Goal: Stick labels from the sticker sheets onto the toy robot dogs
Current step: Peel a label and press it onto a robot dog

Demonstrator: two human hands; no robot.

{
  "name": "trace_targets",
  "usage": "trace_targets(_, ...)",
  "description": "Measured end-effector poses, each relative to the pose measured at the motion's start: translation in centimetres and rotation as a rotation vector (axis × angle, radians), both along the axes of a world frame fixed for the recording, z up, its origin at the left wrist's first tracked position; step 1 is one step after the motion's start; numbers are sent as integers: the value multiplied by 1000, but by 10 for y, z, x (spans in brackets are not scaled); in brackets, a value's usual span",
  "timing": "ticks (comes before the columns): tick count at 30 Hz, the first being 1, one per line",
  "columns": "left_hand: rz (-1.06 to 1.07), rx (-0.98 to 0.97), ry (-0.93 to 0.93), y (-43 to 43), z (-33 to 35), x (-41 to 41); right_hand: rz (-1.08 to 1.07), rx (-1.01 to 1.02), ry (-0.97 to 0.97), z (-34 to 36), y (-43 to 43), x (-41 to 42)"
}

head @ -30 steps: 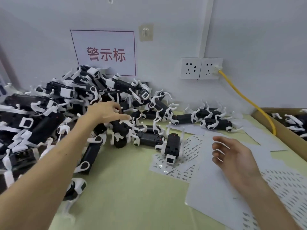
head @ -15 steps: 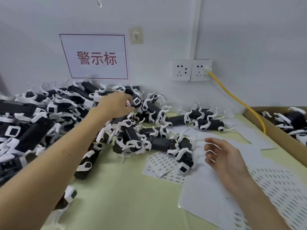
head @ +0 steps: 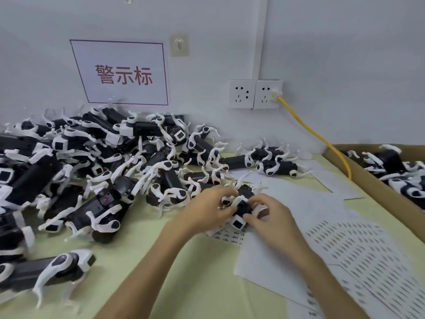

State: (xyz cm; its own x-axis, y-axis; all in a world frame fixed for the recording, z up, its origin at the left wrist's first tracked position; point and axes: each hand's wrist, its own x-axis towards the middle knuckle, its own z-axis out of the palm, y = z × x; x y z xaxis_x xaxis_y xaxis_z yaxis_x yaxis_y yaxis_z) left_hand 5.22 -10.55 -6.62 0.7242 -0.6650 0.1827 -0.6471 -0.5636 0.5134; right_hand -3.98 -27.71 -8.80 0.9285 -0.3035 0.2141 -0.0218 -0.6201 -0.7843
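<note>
Toy dog (head: 241, 204) gripped between left hand (head: 208, 211) and right hand (head: 268, 215)

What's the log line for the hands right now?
left hand: holds toy dog | right hand: holds same dog | place: over sticker sheet

A bare strip of green table (head: 147, 268) is left open down the near middle. The left and far left are blocked by a heaped pile of toy robot dogs (head: 103, 162), and a stray dog (head: 53, 270) lies near left. The centre is taken up by the left hand (head: 207, 210) and right hand (head: 273, 217), which grip a held dog (head: 239, 223). Flat sticker sheets (head: 345, 238) cover the near right. The right edge is walled by a cardboard box (head: 368, 180), and a yellow cable (head: 317, 137) is strung down to its far end.
</note>
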Motion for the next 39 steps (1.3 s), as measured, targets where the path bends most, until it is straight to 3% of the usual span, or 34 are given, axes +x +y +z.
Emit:
trace_targets(6, 122, -409, 173, 14, -41, -11, -65, 96, -124, 7, -7, 0)
trace_targets(11, 100, -511, 76, 17, -38, -19, -22, 639, -279, 24, -12, -4)
trace_targets(18, -115, -801, 473, -4, -25, -44, 261, 976, -214, 28, -3, -9)
trace_targets(21, -60, -867, 642, -3, -27, -44, 186, 883, -245, 28, 4, -8)
trace_targets(24, 11, -893, 783, -2, -29, -41, 61, 510, -330, 25, 10, -8)
trace_targets(27, 74, -980, 914, -1, -28, -40, 115, 185, -326, 19, 13, -9)
trace_targets(32, 173, -1020, 909, 0, -20, -39, 324, 98, -135, 7, 22, -8)
trace_targets(39, 17, -1049, 969, 1, -18, -38, 265, 318, -234, 15, 13, -4)
